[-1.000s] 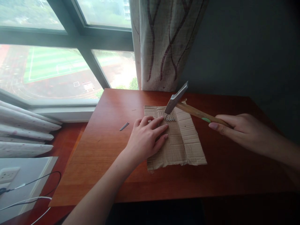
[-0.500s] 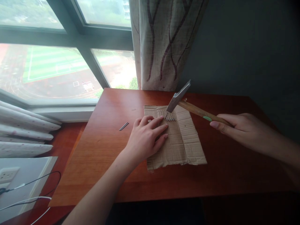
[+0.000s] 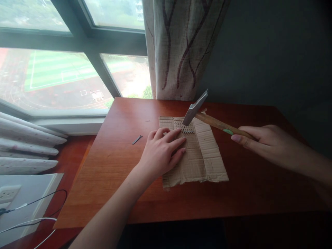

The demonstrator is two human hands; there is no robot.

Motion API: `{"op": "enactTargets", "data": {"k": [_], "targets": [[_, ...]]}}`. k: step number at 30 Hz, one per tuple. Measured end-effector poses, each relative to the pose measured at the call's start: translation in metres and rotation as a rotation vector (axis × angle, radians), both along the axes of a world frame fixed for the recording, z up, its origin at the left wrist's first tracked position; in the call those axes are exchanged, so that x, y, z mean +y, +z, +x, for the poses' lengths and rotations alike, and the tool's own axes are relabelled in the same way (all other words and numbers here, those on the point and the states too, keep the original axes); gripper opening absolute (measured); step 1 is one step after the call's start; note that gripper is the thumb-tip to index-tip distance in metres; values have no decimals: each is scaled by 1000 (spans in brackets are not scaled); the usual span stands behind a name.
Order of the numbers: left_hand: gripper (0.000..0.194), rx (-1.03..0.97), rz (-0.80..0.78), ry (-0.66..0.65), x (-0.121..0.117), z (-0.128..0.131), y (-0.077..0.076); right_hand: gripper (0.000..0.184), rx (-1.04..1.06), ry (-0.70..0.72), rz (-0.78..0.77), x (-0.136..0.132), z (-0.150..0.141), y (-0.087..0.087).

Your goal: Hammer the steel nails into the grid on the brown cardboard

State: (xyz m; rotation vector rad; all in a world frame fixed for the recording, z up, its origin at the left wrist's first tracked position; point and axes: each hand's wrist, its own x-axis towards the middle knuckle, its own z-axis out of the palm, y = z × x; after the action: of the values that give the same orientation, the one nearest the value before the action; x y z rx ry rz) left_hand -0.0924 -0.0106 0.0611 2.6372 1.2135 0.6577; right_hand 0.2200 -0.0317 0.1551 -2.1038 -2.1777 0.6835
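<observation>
A hammer (image 3: 193, 110) with a metal head and wooden handle is gripped in my right hand (image 3: 267, 141), held near the end of its handle. The hammer head is right above a thin nail (image 3: 184, 129) that stands slightly tilted in the cardboard (image 3: 193, 157); whether they touch I cannot tell. A grid of small dark dots (image 3: 188, 125), perhaps holes or nail heads, covers a patch by the nail. My left hand (image 3: 162, 148) lies on the cardboard with fingers stretched out, its index fingertip close beside the nail.
A few loose nails (image 3: 137, 139) lie on the wooden table (image 3: 111, 173) left of the cardboard. A window and a patterned curtain (image 3: 178, 52) are beyond the table's far edge. At lower left are a wall socket (image 3: 9, 193) and cables.
The hammer head has come slightly down and left, closer to the nail's top. My left hand keeps its place on the cardboard.
</observation>
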Motion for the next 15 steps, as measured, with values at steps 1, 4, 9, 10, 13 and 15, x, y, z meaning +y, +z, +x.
{"op": "enactTargets", "data": {"k": [1,4,9,10,13,15], "targets": [[35,0,1,-1,0,0,0,64,2,-5,22,-1,0,1],[35,3,3,-5,0,0,0,67,4,-31,77,-2,1,3],[35,18,5,1,0,0,1,65,18,-10,2,-1,-2,-3],[35,20,5,2,0,0,1,65,21,1,-15,-1,-4,-4],[35,21,3,0,0,0,2,62,24,6,-28,-1,-5,-4],[35,18,3,-1,0,1,2,60,24,0,-24,-2,-4,-3]]}}
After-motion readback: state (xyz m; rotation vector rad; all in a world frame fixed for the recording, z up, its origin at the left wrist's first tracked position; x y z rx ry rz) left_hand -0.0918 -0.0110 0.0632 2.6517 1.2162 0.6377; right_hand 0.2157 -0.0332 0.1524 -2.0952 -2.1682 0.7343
